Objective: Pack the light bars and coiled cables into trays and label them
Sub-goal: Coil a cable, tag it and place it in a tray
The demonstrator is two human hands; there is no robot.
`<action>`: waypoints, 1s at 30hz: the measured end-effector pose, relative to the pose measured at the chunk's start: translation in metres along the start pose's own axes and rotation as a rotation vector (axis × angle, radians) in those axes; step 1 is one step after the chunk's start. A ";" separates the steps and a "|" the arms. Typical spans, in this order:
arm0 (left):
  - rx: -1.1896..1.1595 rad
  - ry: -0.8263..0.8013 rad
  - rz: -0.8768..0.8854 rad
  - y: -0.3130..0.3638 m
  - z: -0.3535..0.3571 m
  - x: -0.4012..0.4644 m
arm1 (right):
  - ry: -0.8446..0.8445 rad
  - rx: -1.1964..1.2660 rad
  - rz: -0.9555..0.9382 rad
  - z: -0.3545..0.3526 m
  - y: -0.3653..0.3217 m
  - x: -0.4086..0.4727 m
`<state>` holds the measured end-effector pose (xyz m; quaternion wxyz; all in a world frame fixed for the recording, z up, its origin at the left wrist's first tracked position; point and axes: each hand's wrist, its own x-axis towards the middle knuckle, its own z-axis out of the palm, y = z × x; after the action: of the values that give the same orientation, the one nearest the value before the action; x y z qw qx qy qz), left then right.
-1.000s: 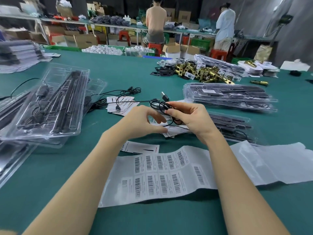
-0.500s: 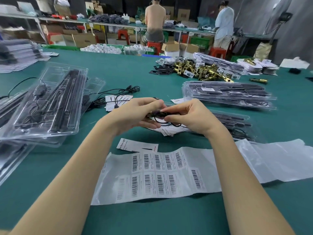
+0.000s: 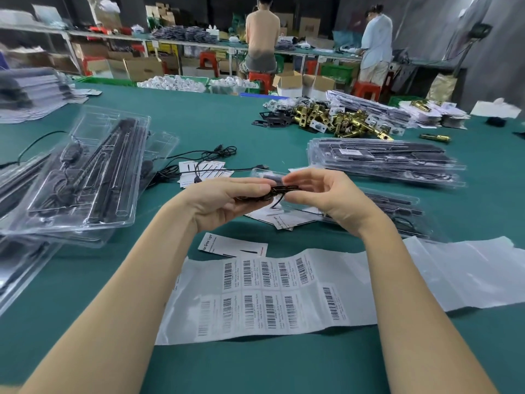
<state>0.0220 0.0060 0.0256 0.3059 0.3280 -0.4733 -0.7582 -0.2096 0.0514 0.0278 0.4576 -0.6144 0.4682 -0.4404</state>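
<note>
Coiled cable [image 3: 279,191] held up over mid-table, above green table [image 3: 227,118]. Left hand [image 3: 227,199] grips one end of coil, fingers curled under. Right hand [image 3: 321,194] pinches the other end, thumb and forefinger. Barcode label sheet [image 3: 270,294] near front edge. Packed trays [image 3: 82,174] toward left edge; more trays [image 3: 383,160] toward right edge.

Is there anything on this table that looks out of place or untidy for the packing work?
Yes. A heap of brass lock parts lies at the far side, unrelated to light bars. A loose black cable trails uncoiled across the green table. The label sheet lies wavy, not flat.
</note>
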 end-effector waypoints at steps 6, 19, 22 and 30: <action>0.277 -0.027 0.230 -0.005 0.003 0.001 | -0.082 0.444 0.206 -0.006 0.004 -0.008; 0.931 0.185 0.696 -0.013 0.022 0.010 | 0.061 0.195 0.200 -0.002 -0.008 -0.008; 0.960 0.244 0.841 -0.021 0.028 0.011 | 0.074 0.182 0.218 -0.003 -0.011 -0.008; 1.163 0.318 1.190 -0.027 0.034 0.016 | 0.085 0.305 0.299 -0.005 -0.020 -0.010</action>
<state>-0.0183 0.0204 0.0090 0.4993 0.2322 -0.8331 -0.0514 -0.2124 0.0630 0.0473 0.5853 -0.4428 0.5010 -0.4587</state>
